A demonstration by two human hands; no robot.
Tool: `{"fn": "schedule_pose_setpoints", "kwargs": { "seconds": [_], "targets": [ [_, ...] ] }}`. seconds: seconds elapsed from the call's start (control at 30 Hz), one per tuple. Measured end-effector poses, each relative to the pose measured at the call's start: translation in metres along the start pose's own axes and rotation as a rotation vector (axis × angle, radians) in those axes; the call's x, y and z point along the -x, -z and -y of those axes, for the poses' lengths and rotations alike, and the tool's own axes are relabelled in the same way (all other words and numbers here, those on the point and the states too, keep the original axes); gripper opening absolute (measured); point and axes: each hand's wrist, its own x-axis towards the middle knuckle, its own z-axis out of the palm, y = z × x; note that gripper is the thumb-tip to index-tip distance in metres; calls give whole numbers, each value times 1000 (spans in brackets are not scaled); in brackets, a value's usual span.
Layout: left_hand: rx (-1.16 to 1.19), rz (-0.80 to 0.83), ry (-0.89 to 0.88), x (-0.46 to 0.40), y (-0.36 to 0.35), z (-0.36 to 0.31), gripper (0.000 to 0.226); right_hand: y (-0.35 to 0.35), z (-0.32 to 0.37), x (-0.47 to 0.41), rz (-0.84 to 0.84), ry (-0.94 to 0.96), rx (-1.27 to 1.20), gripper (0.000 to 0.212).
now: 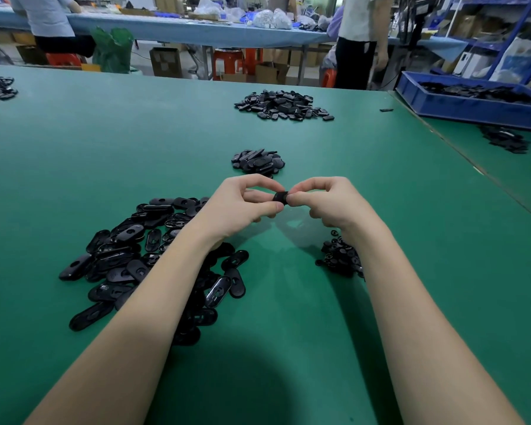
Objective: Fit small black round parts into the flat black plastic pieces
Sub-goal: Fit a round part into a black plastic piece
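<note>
Above the green table (288, 302), my left hand (242, 204) and my right hand (325, 200) meet fingertip to fingertip. Between them both pinch one flat black plastic piece (280, 197), mostly hidden by the fingers. Whether a small round part sits in it I cannot tell. A pile of flat black oval pieces (129, 256) lies under and left of my left forearm. A small heap of black round parts (339, 256) lies beside my right wrist.
A small pile of black pieces (258, 161) lies just beyond my hands, a larger one (284, 105) farther back. A blue bin (472, 99) with black parts stands at the far right. People stand and sit at the back table.
</note>
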Motion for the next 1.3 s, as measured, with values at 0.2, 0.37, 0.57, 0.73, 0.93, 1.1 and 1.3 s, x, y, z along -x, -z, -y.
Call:
{"fn": "schedule_pose_setpoints", "kwargs": {
  "seconds": [0.2, 0.37, 0.57, 0.73, 0.93, 1.1, 1.3],
  "targets": [
    [-18, -26, -2, -1, 0, 2, 22, -5, 0, 2, 17, -56, -81, 4],
    [-52, -46, -7, -2, 0, 2, 23, -6, -1, 2, 6, -66, -77, 7],
    [-74, -63, -18, -2, 0, 1, 22, -6, -1, 1, -3, -83, -131, 10],
    [-28, -24, 1, -1, 1, 0, 20, -2, -7, -1, 31, -148, -193, 21],
    [163, 40, 108, 0, 2, -5, 16, 1, -11, -3, 175, -146, -283, 23],
    [160, -14, 143, -1, -3, -3, 8, -2, -12, -4, 136, -102, -190, 24],
    [99, -62, 164, -3, -6, -1, 10, -3, -11, -4, 97, -36, -65, 9]
  ]
}}
